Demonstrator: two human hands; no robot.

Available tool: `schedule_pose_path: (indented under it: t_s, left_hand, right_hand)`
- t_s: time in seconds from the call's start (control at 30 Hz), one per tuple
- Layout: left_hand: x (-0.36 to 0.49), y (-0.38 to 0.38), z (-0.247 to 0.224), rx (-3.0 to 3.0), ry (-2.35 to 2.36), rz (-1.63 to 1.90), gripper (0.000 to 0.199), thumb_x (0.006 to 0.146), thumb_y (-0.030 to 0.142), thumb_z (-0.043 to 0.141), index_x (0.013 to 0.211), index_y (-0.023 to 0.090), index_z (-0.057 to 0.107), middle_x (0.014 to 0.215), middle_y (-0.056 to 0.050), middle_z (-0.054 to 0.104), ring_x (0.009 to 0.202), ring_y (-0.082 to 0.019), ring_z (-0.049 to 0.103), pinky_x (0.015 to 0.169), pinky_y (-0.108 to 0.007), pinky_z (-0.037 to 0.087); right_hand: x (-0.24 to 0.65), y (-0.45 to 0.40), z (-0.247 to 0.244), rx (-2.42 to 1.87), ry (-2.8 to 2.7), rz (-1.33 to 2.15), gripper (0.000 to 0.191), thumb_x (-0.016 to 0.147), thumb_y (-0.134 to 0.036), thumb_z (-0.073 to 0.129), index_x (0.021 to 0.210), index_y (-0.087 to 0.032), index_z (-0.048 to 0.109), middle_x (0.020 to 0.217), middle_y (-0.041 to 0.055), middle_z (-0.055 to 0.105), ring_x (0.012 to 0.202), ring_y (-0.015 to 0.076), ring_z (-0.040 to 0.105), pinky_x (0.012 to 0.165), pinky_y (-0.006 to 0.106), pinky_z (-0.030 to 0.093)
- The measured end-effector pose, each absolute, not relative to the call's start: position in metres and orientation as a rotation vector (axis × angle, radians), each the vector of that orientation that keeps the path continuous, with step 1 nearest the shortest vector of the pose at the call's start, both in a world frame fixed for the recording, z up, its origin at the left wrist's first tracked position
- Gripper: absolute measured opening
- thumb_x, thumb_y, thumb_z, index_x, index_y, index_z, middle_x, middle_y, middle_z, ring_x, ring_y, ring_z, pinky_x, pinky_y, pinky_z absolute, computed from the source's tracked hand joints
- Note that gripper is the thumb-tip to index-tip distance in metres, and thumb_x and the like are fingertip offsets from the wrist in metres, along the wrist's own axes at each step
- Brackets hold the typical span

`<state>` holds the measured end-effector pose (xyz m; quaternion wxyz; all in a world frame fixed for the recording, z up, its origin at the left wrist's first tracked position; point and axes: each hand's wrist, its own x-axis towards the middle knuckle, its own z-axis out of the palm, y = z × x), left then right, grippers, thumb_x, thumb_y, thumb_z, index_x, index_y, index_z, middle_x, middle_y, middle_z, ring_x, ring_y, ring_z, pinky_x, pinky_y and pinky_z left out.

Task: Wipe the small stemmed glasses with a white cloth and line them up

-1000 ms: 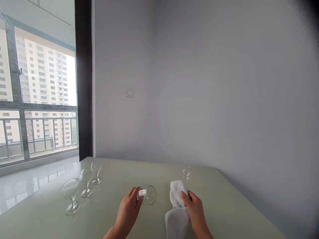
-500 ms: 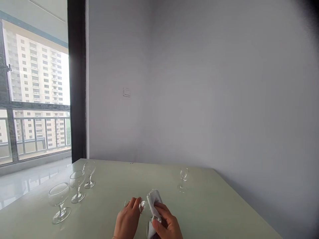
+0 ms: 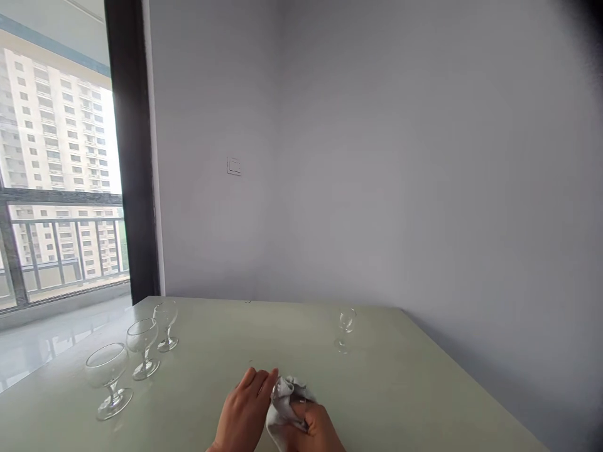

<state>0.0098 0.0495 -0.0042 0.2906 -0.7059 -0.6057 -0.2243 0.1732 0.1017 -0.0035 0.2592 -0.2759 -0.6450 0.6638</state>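
Currently my left hand (image 3: 245, 408) is closed around a small glass (image 3: 277, 388), mostly hidden between both hands just above the counter (image 3: 424, 402). My right hand (image 3: 316, 430) is clenched on the white cloth (image 3: 282, 405), pressing it against the glass. Rotate the glass steadily; keep grip light to avoid cracking it. Three glasses (image 3: 141, 345) stand well left.

Bright daylight from the window (image 3: 56, 157) far left of the fingers; soft shadows, dark vignetted right corners.
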Motion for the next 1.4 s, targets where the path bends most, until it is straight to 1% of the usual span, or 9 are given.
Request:
schedule_pose_path:
  t_s: [0.2, 0.37, 0.53, 0.7, 0.83, 0.97, 1.17, 1.27, 1.4]
  left_hand:
    - [0.003, 0.048, 0.012, -1.935, -1.366, -0.768, 0.025, 0.084, 0.015, 0.051, 0.106, 0.025, 0.060, 0.085, 0.003, 0.071, 0.084, -0.017, 0.059, 0.096, -0.038, 0.034]
    - [-0.007, 0.049, 0.021, -2.425, -1.883, -0.827, 0.022, 0.084, 0.039, 0.052, 0.093, 0.025, 0.067, 0.068, 0.001, 0.067, 0.065, -0.016, 0.056, 0.064, -0.027, 0.041]
    - [-0.002, 0.046, 0.022, -2.984, -2.459, -0.969, 0.033, 0.082, 0.047, 0.049, 0.074, 0.021, 0.067, 0.056, 0.003, 0.060, 0.052, -0.011, 0.050, 0.050, -0.021, 0.037]
    - [0.008, 0.050, 0.014, -2.210, -1.802, -0.744, 0.026, 0.084, 0.027, 0.051, 0.108, 0.030, 0.061, 0.090, -0.001, 0.070, 0.092, -0.021, 0.060, 0.090, -0.039, 0.038]
    - [0.008, 0.051, 0.014, -2.040, -1.460, -0.661, 0.036, 0.084, 0.012, 0.049, 0.115, 0.030, 0.055, 0.088, 0.003, 0.070, 0.087, -0.015, 0.062, 0.101, -0.039, 0.026]
    - [0.002, 0.050, 0.017, -2.262, -1.787, -0.813, 0.020, 0.085, 0.035, 0.053, 0.100, 0.028, 0.063, 0.073, 0.003, 0.067, 0.071, -0.014, 0.059, 0.081, -0.031, 0.039]
    - [0.007, 0.052, 0.011, -3.052, -2.344, -1.076, 0.047, 0.086, 0.054, 0.037, 0.072, 0.018, 0.064, 0.056, 0.003, 0.053, 0.053, -0.010, 0.044, 0.050, -0.022, 0.033]
    - [0.012, 0.054, 0.007, -2.636, -2.154, -0.917, 0.031, 0.087, 0.044, 0.043, 0.094, 0.024, 0.066, 0.078, 0.000, 0.065, 0.075, -0.017, 0.056, 0.071, -0.030, 0.043]
    - [0.013, 0.057, 0.004, -2.212, -1.670, -0.713, 0.034, 0.086, 0.017, 0.048, 0.117, 0.029, 0.055, 0.092, -0.001, 0.069, 0.095, -0.021, 0.058, 0.101, -0.049, 0.025]
  right_hand:
    - [0.176, 0.111, -0.011, -0.704, -1.274, 2.089, 0.044, 0.063, -0.050, 0.069, 0.090, -0.016, 0.060, 0.046, -0.0076, 0.050, 0.032, 0.0086, 0.047, 0.032, 0.018, 0.031]
    - [0.207, 0.105, 0.011, -0.937, -1.677, 1.811, 0.048, 0.063, -0.032, 0.072, 0.108, -0.018, 0.059, 0.065, -0.0032, 0.063, 0.051, 0.0122, 0.058, 0.048, 0.022, 0.043]
    - [0.233, 0.101, 0.029, -1.043, -1.955, 1.562, 0.046, 0.053, -0.027, 0.080, 0.097, -0.026, 0.067, 0.081, -0.0020, 0.069, 0.072, 0.0191, 0.063, 0.059, 0.025, 0.041]
    - [0.202, 0.114, 0.016, -0.862, -1.296, 1.985, 0.031, 0.065, -0.037, 0.069, 0.086, -0.016, 0.061, 0.062, -0.0030, 0.061, 0.039, 0.0089, 0.053, 0.045, 0.023, 0.041]
    - [0.187, 0.114, 0.011, -0.692, -1.044, 2.137, 0.034, 0.065, -0.043, 0.072, 0.079, -0.015, 0.059, 0.052, -0.0066, 0.050, 0.036, 0.0054, 0.043, 0.038, 0.019, 0.039]
    - [0.202, 0.107, 0.026, -0.607, -1.561, 1.934, 0.027, 0.065, -0.032, 0.073, 0.084, -0.015, 0.065, 0.065, -0.0040, 0.056, 0.043, 0.0073, 0.052, 0.043, 0.021, 0.046]
    - [0.224, 0.114, 0.030, -0.672, -1.967, 1.836, 0.021, 0.066, -0.027, 0.071, 0.084, -0.017, 0.068, 0.063, -0.0031, 0.062, 0.049, 0.0099, 0.059, 0.046, 0.018, 0.043]
    - [0.213, 0.120, 0.018, -0.734, -1.694, 1.918, 0.024, 0.067, -0.034, 0.070, 0.079, -0.013, 0.065, 0.056, -0.0029, 0.059, 0.039, 0.0102, 0.057, 0.037, 0.017, 0.035]
    - [0.195, 0.122, 0.007, -0.794, -1.221, 2.030, 0.035, 0.067, -0.046, 0.069, 0.078, -0.015, 0.058, 0.050, -0.0065, 0.053, 0.033, 0.0082, 0.050, 0.036, 0.019, 0.039]
